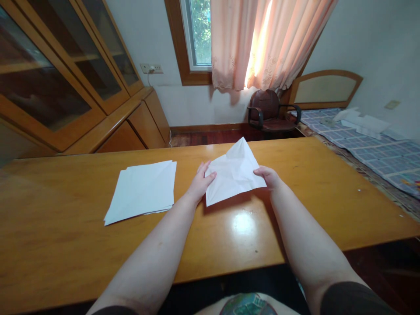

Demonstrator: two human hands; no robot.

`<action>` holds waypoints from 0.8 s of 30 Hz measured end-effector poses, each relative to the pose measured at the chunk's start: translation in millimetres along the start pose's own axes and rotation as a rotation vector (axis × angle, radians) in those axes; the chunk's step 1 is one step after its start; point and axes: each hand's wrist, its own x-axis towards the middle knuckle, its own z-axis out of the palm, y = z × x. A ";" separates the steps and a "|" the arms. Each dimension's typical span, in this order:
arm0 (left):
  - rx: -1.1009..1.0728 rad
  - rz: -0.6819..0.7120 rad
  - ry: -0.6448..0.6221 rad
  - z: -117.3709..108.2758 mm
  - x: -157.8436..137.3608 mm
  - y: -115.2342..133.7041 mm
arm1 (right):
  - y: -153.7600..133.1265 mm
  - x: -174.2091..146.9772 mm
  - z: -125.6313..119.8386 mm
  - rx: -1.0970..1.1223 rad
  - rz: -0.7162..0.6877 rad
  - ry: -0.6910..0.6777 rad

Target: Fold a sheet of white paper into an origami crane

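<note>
A creased white sheet of paper (232, 175) is held up a little above the wooden table, one corner pointing away from me. My left hand (201, 180) grips its left edge, with the thumb on top and the other fingers at the side and partly behind. At the right edge, my right hand (268, 176) pinches the paper between thumb and fingers; the fingers underneath are hidden. A stack of white paper sheets (142, 188) lies flat on the table to the left of my left hand, its edges not quite lined up.
The wooden table (65, 245) spans the view. Beyond it are a brown armchair (267, 109), a window with pink curtains (232, 48) and a glass-door cabinet (82, 57). On the right is a bed (364, 144) with white pieces (364, 122) on it.
</note>
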 end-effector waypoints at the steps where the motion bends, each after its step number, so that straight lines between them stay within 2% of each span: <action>1: 0.043 0.026 0.008 -1.5 0.1 0.6 | -0.4 -0.8 -0.9 -0.010 -0.006 0.008; 3: 0.086 0.046 -0.028 -3.8 -0.1 -0.2 | -1.5 -3.2 -1.3 -0.039 -0.044 0.038; 8: -0.187 -0.075 -0.371 1.8 -9.3 -3.8 | -6.0 -9.3 5.9 -0.086 -0.214 0.060; 10: -0.290 -0.053 -0.443 7.4 -17.2 1.2 | -8.0 -11.6 8.7 -0.083 -0.245 0.054; 13: -0.296 -0.007 -0.578 15.2 -30.0 16.2 | -10.3 -15.0 11.1 -0.061 -0.262 0.082; 16: -0.261 0.018 -0.594 19.8 -40.4 29.3 | -10.8 -17.2 12.5 -0.081 -0.266 0.144; 19: -0.159 0.110 -0.547 22.2 -47.2 29.9 | -9.5 -19.3 13.0 -0.068 -0.285 0.157; 21: -0.027 0.151 -0.424 24.0 -48.8 23.4 | -8.5 -21.9 12.9 -0.025 -0.298 0.122; 24: 0.054 0.146 -0.145 26.4 -45.1 10.1 | -8.6 -25.4 11.4 0.029 -0.329 0.057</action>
